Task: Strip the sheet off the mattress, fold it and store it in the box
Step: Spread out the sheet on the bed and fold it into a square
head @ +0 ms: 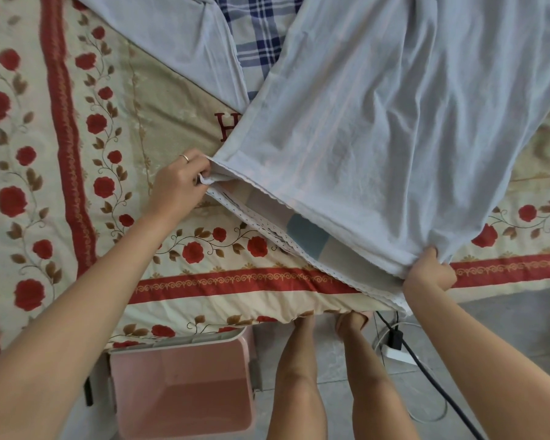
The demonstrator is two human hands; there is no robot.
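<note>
A pale blue-white sheet (394, 128) is folded over on itself and stretched across the mattress (61, 185), which wears a cream cover with red roses. My left hand (178, 182) pinches the sheet's left corner, where the layered edges with white scalloped trim meet. My right hand (429, 271) grips the other corner at the bed's near edge. Between my hands the hem hangs taut, and a teal and beige patterned side shows in the gap. The open pink box (185, 385) stands on the floor below the mattress edge, between my left arm and my legs.
A blue plaid cloth (254, 36) lies at the head of the bed, partly under the sheet. On the tiled floor to the right are a white power strip (397, 354) with a black plug and cables (438, 392) running toward the bottom right.
</note>
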